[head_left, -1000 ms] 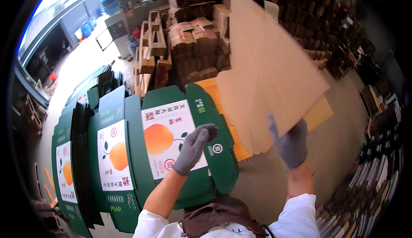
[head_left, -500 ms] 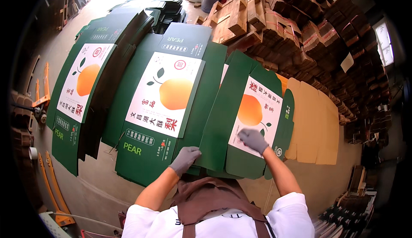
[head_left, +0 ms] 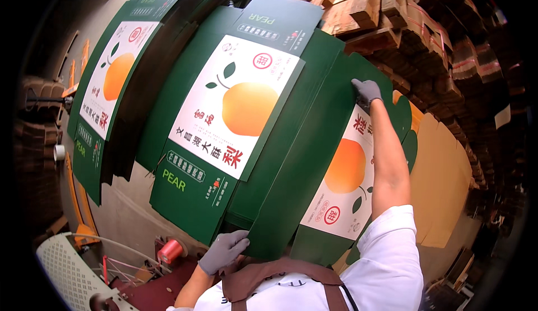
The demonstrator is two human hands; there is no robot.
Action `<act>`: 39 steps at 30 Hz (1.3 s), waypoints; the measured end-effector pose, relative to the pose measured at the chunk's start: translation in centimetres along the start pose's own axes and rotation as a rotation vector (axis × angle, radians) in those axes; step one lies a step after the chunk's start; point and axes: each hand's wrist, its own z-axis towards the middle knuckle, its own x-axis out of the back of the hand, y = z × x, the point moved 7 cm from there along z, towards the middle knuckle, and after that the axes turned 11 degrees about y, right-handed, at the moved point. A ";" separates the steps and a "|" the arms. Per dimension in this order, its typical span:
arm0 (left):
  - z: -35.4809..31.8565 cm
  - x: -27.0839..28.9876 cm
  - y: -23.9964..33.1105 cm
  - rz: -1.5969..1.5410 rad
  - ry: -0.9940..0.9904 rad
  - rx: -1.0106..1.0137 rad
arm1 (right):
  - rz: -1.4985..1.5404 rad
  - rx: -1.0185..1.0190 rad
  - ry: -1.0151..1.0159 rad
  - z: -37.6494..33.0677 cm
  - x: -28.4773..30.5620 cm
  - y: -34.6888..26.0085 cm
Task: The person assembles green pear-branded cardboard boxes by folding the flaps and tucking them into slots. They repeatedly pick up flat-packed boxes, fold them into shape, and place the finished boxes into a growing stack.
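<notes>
A flat green carton sheet [head_left: 314,159] with a printed fruit on a white panel lies in front of me, overlapping a pile of matching sheets. My left hand [head_left: 225,251], in a grey glove, closes on its near left corner. My right hand [head_left: 367,91], gloved too, reaches across to the sheet's far edge with fingers curled on it; the fingertips are partly hidden. Left of the sheet lies a stack of green printed cartons [head_left: 235,103], its top one face up.
Another tall stack of green cartons [head_left: 115,81] stands farther left. At the right lie plain brown cardboard sheets [head_left: 437,176]. Wooden pallets [head_left: 358,2] and bundled cardboard are behind. A machine with a pale perforated cover [head_left: 73,272] and a red spool [head_left: 170,251] sits at lower left.
My right hand has moved from the printed panel to the sheet's far edge. My left hand stays at the near corner. The view has shifted, bringing the machine and spool in.
</notes>
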 end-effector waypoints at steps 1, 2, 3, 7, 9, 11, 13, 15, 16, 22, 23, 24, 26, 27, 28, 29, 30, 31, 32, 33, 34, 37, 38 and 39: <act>0.1 0.2 0.2 -0.019 0.025 -0.045 | 0.220 -0.099 -0.039 0.6 0.0 0.9; 0.2 0.2 -0.5 -0.037 0.025 0.008 | 0.431 -0.203 -0.087 0.9 -0.5 1.0; 0.2 0.3 -1.1 -0.044 0.044 0.007 | 0.496 -0.119 -0.083 0.5 -0.6 -1.2; 1.4 0.6 -3.6 -0.124 0.095 0.046 | 0.533 0.065 0.010 -4.2 1.6 -7.4; 2.5 1.6 -3.6 -0.135 0.146 0.079 | 0.460 0.167 0.120 -4.0 2.4 -7.1; 3.9 2.5 -4.1 -0.114 0.259 0.025 | 0.462 0.238 0.208 -2.2 3.7 -6.2; 4.5 2.8 -3.4 -0.085 0.418 -0.071 | 0.489 0.243 0.243 -2.8 4.5 -7.5; 5.1 2.8 -2.9 -0.028 0.588 -0.176 | 0.432 0.250 0.248 -2.7 4.5 -9.4; 5.2 2.9 -2.8 0.009 0.666 -0.234 | 0.434 0.257 0.244 -1.9 4.6 -9.1; 6.5 2.5 -3.7 0.159 0.693 -0.344 | 0.306 0.260 0.235 -1.0 4.1 -9.9; 6.8 2.6 -3.5 0.182 0.687 -0.354 | 0.283 0.260 0.243 -0.9 3.9 -10.0; 6.9 2.6 -3.4 0.205 0.681 -0.364 | 0.261 0.260 0.250 -0.8 3.7 -10.0; 7.0 2.7 -3.6 0.223 0.681 -0.367 | 0.233 0.256 0.245 -0.3 3.6 -9.7; 7.1 2.7 -3.7 0.232 0.681 -0.368 | 0.219 0.253 0.243 -0.1 3.6 -9.5; 7.2 2.7 -3.7 0.238 0.667 -0.357 | 0.229 0.250 0.230 0.1 3.4 -9.5; 7.3 2.7 -3.7 0.244 0.653 -0.347 | 0.239 0.246 0.218 0.3 3.2 -9.5; 7.4 2.8 -3.7 0.250 0.638 -0.336 | 0.249 0.242 0.205 0.5 3.1 -9.4; 7.5 2.8 -3.6 0.264 0.628 -0.331 | 0.257 0.251 0.164 0.7 3.2 -9.3; 7.6 2.8 -3.5 0.279 0.618 -0.326 | 0.241 0.248 0.184 1.0 3.4 -9.0; 7.6 2.8 -3.4 0.293 0.607 -0.321 | 0.225 0.246 0.204 1.4 3.5 -8.8; 7.7 2.8 -3.5 0.312 0.595 -0.317 | 0.210 0.243 0.224 1.4 3.4 -8.8; 8.0 2.6 -3.5 0.361 0.559 -0.303 | 0.184 0.250 0.206 0.7 3.3 -9.3; 8.0 2.6 -3.4 0.372 0.548 -0.296 | 0.182 0.252 0.215 0.3 3.2 -9.6; 8.0 2.7 -3.3 0.384 0.537 -0.289 | 0.179 0.255 0.223 -0.1 2.9 -10.0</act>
